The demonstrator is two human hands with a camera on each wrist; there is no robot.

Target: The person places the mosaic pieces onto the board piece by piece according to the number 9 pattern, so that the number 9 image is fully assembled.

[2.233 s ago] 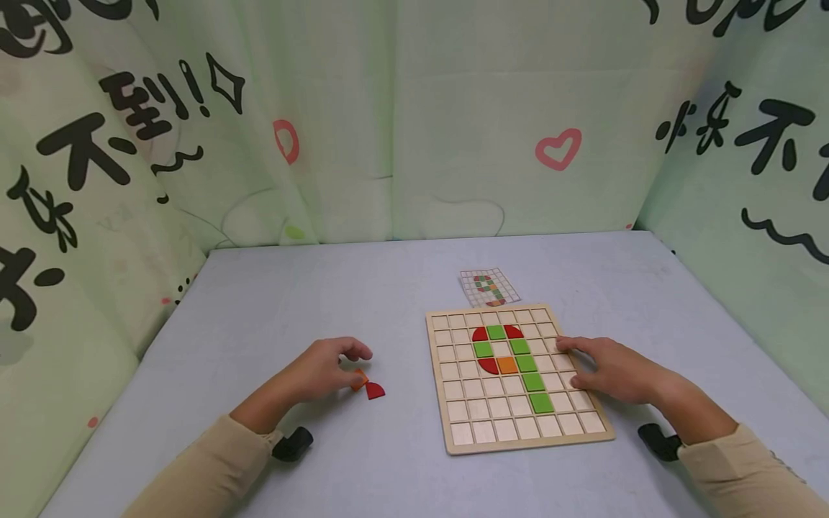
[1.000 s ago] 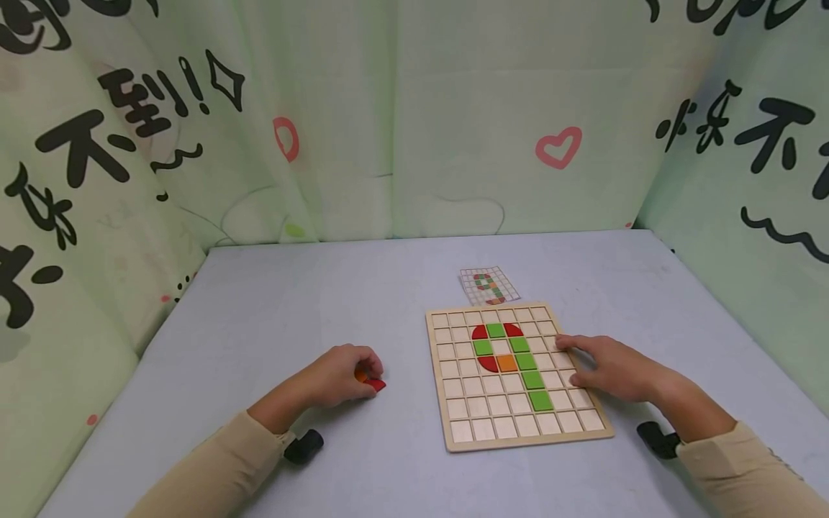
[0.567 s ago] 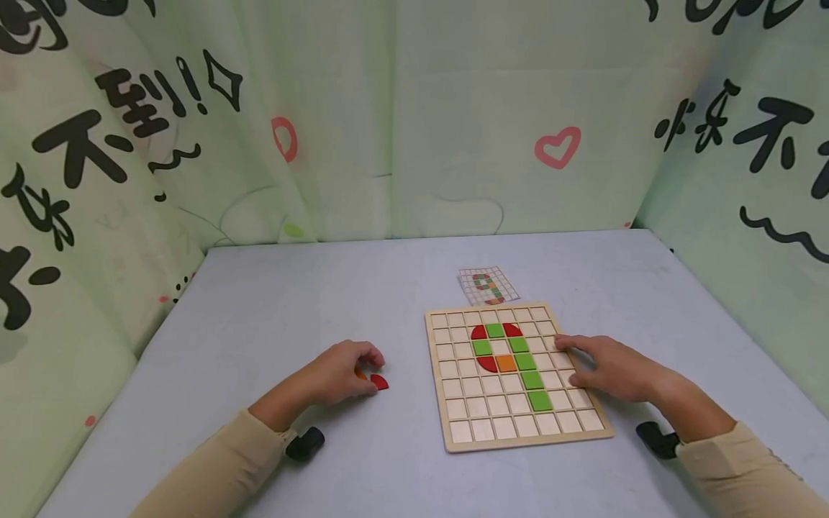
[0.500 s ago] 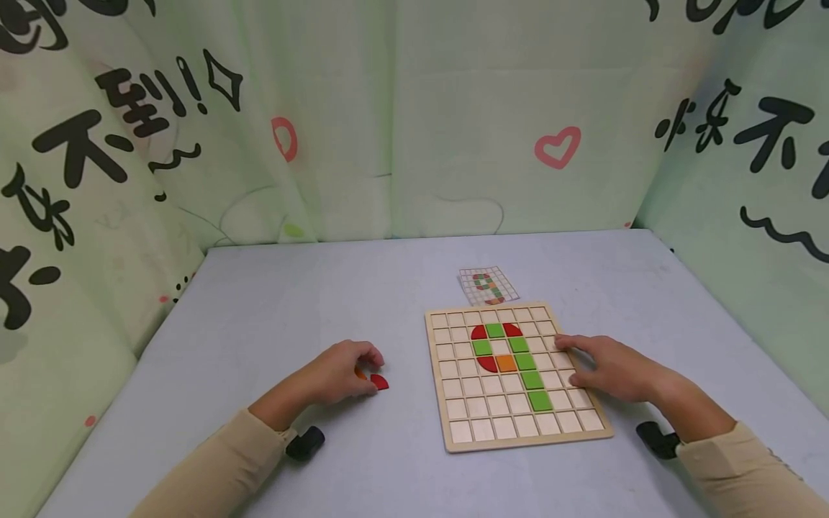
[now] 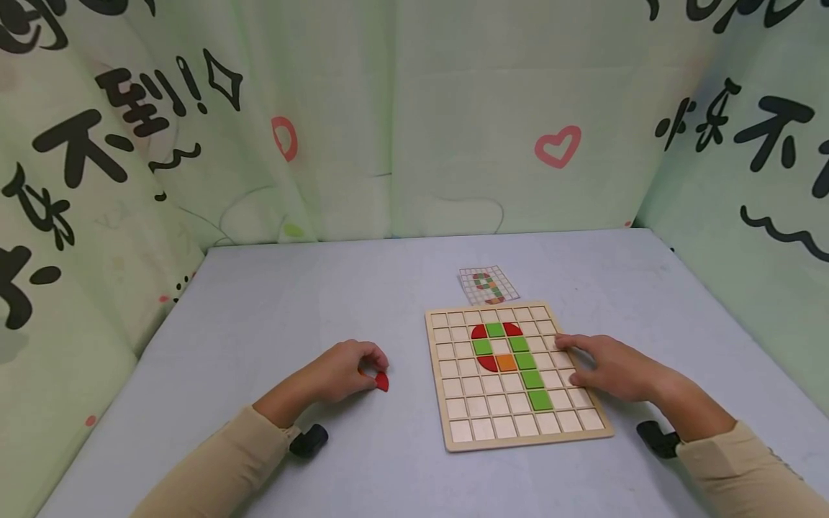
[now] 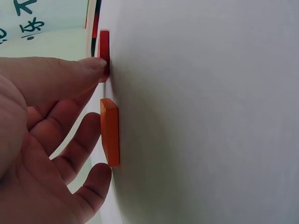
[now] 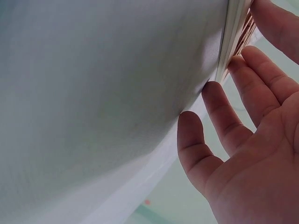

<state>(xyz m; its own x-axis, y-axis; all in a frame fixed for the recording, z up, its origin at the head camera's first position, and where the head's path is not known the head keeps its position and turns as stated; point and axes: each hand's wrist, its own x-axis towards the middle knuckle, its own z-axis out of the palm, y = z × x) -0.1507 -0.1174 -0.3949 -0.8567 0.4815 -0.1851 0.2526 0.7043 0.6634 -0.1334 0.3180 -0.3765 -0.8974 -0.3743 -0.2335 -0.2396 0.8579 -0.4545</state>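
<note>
My left hand (image 5: pixel 340 370) pinches a red quarter-circle tile (image 5: pixel 382 382) between thumb and fingers, left of the wooden grid board (image 5: pixel 473 388). The left wrist view shows the red tile (image 6: pixel 104 44) at the thumb tip. An orange square tile (image 6: pixel 110 133) stands close by the lower fingers there; in the head view the hand hides nearly all of it. My right hand (image 5: pixel 615 368) rests at the board's right edge with fingers loosely extended, fingertips and thumb touching the rim. Green, red and orange tiles form a hooked shape on the board.
A small printed card (image 5: pixel 488 285) with a coloured grid pattern lies just behind the board. The pale table (image 5: pixel 311 288) reaches back to a light green curtain (image 5: pixel 466 144) with black writing and hearts.
The left hand has shifted slightly right and now pinches the red tile, turning it. The orange tile has slipped from sight behind the fingers. The right hand and board stay put.
</note>
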